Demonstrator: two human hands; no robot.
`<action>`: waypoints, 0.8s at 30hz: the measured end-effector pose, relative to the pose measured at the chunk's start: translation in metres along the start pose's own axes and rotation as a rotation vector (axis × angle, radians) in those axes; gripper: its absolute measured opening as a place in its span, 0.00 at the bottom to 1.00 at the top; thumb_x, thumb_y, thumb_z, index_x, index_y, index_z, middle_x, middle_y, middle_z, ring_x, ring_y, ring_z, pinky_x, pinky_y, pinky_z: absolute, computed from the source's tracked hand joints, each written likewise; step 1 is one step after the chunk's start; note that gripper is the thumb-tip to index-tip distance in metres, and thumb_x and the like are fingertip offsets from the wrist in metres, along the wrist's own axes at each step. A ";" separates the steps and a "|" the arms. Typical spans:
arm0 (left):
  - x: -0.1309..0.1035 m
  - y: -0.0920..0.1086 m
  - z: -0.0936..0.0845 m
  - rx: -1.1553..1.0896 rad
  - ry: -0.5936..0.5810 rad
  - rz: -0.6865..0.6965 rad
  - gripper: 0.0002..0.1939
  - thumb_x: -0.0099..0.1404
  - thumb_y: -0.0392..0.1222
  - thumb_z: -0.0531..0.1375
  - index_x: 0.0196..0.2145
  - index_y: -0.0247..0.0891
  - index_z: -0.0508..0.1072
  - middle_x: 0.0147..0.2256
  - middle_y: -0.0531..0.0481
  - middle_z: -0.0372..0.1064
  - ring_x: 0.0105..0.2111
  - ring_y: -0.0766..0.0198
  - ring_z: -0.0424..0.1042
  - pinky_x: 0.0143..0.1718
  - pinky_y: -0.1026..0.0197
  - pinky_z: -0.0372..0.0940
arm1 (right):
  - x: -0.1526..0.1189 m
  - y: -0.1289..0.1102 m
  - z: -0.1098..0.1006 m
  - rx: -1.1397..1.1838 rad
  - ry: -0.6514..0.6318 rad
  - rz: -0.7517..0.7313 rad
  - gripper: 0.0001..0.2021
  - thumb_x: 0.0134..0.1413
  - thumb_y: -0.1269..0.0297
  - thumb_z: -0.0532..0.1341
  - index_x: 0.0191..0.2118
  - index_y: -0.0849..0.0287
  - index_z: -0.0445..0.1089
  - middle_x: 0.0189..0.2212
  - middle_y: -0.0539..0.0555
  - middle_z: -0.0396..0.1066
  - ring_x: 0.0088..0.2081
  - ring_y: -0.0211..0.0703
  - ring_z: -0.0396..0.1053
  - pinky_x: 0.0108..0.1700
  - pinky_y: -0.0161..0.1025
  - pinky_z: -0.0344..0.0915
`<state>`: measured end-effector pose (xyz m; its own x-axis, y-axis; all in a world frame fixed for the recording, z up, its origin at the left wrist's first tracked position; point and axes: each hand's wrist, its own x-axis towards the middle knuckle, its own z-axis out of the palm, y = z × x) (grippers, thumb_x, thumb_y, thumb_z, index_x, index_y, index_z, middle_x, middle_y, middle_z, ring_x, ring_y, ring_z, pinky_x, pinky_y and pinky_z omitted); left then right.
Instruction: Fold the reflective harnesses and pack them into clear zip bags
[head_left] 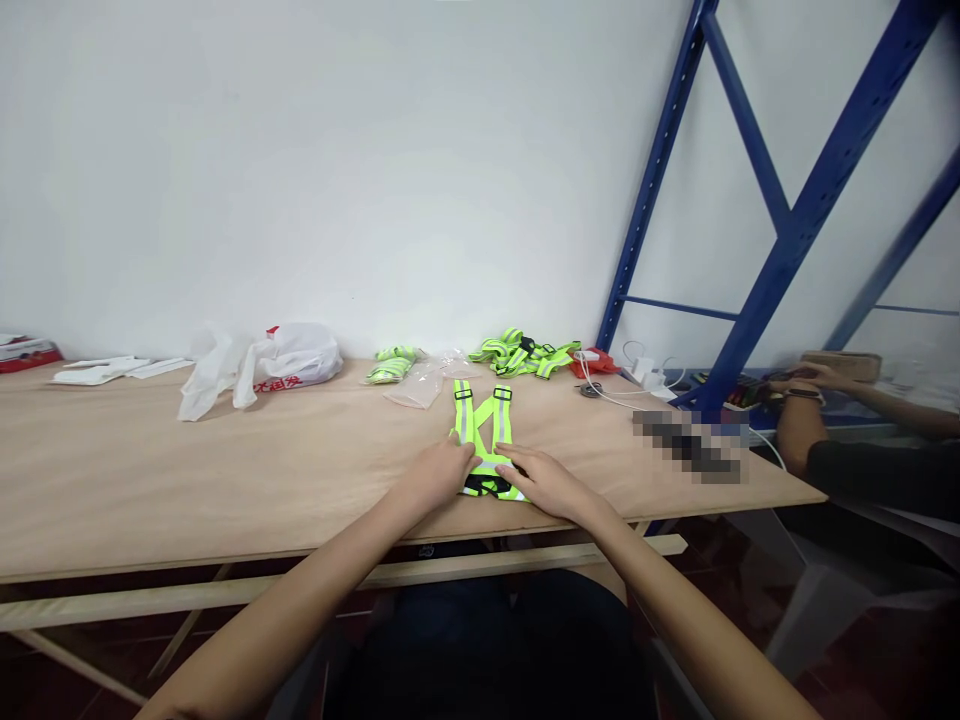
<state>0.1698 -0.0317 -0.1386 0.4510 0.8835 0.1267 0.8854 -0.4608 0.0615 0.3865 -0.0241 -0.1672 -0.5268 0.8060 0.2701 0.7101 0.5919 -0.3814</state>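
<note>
A neon yellow-green reflective vest (484, 455) made of straps lies on the table in front of me. Its two shoulder straps, with black buckles and grey reflective stripes, point away from me, and a black part shows at its near end. My left hand (442, 470) is closed at the vest's left edge, thumb on top and fingertips partly hidden. On the right side, my right hand (546, 482) rests palm down with its fingers stretched out over the lower strap.
Behind the vest lie loose reflective straps (525, 354), bagged vests (391, 366) and a clear plastic bag (416, 386). A white plastic bag (300, 355) stands left. Blue shelving (757, 290) rises at right, near cables and another person's arm (799, 430).
</note>
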 end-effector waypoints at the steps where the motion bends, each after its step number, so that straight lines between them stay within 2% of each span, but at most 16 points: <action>1: -0.002 0.000 -0.001 -0.005 -0.003 0.010 0.18 0.77 0.45 0.46 0.45 0.34 0.73 0.43 0.39 0.72 0.40 0.51 0.77 0.42 0.54 0.68 | -0.001 -0.002 0.000 -0.014 0.005 0.000 0.25 0.69 0.53 0.50 0.60 0.63 0.70 0.62 0.64 0.65 0.64 0.55 0.62 0.65 0.52 0.58; 4: -0.011 0.003 -0.002 -0.020 -0.002 0.035 0.18 0.77 0.44 0.45 0.45 0.34 0.71 0.46 0.38 0.72 0.42 0.50 0.76 0.43 0.53 0.67 | -0.008 -0.008 0.001 -0.085 0.058 0.001 0.22 0.69 0.54 0.51 0.53 0.61 0.75 0.58 0.65 0.69 0.60 0.56 0.65 0.62 0.51 0.62; 6: -0.020 0.006 -0.002 -0.044 -0.003 0.050 0.16 0.77 0.43 0.44 0.47 0.33 0.69 0.46 0.37 0.72 0.43 0.49 0.76 0.43 0.53 0.67 | -0.015 -0.013 0.002 -0.103 0.091 -0.005 0.20 0.69 0.55 0.52 0.53 0.59 0.75 0.54 0.63 0.72 0.56 0.55 0.69 0.58 0.49 0.66; 10: -0.040 0.011 -0.001 -0.177 -0.009 0.086 0.13 0.76 0.42 0.44 0.51 0.34 0.62 0.42 0.38 0.74 0.40 0.49 0.76 0.38 0.55 0.66 | -0.031 -0.020 0.003 -0.076 0.125 -0.041 0.24 0.68 0.57 0.53 0.67 0.54 0.60 0.56 0.61 0.72 0.55 0.53 0.71 0.54 0.48 0.69; 14: -0.051 0.012 0.001 -0.290 0.019 0.114 0.11 0.76 0.41 0.45 0.52 0.37 0.59 0.44 0.40 0.74 0.40 0.51 0.76 0.37 0.57 0.65 | -0.039 -0.024 0.002 -0.041 0.124 -0.065 0.28 0.70 0.58 0.51 0.71 0.52 0.50 0.54 0.60 0.74 0.51 0.52 0.73 0.50 0.46 0.71; 16: -0.051 0.012 0.003 -0.287 0.028 0.127 0.10 0.76 0.42 0.45 0.50 0.38 0.59 0.44 0.40 0.74 0.41 0.51 0.75 0.38 0.57 0.64 | -0.040 -0.024 0.002 -0.051 0.117 -0.089 0.26 0.70 0.59 0.50 0.71 0.52 0.51 0.54 0.60 0.74 0.52 0.52 0.73 0.51 0.47 0.71; 19: -0.048 0.010 0.004 -0.241 0.033 0.137 0.10 0.76 0.43 0.44 0.48 0.38 0.59 0.43 0.41 0.73 0.41 0.52 0.74 0.38 0.57 0.65 | -0.039 -0.024 0.002 -0.090 0.101 -0.126 0.23 0.71 0.61 0.48 0.68 0.50 0.59 0.55 0.59 0.72 0.54 0.50 0.71 0.53 0.47 0.70; 22: -0.046 0.010 0.006 -0.203 0.031 0.139 0.10 0.76 0.42 0.43 0.46 0.39 0.60 0.42 0.42 0.73 0.39 0.53 0.73 0.38 0.57 0.65 | -0.038 -0.024 0.003 -0.108 0.109 -0.104 0.22 0.71 0.60 0.48 0.66 0.51 0.63 0.63 0.60 0.64 0.61 0.50 0.66 0.59 0.48 0.67; 24: -0.045 0.011 0.007 -0.176 0.065 0.151 0.10 0.76 0.41 0.43 0.44 0.39 0.62 0.43 0.41 0.72 0.43 0.52 0.72 0.42 0.55 0.65 | -0.038 -0.023 0.003 -0.098 0.082 -0.107 0.23 0.71 0.57 0.50 0.67 0.51 0.61 0.66 0.59 0.60 0.64 0.51 0.62 0.63 0.49 0.63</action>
<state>0.1596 -0.0759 -0.1503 0.5632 0.7990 0.2106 0.7728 -0.5996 0.2080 0.3884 -0.0686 -0.1711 -0.5652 0.7338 0.3770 0.6960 0.6695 -0.2595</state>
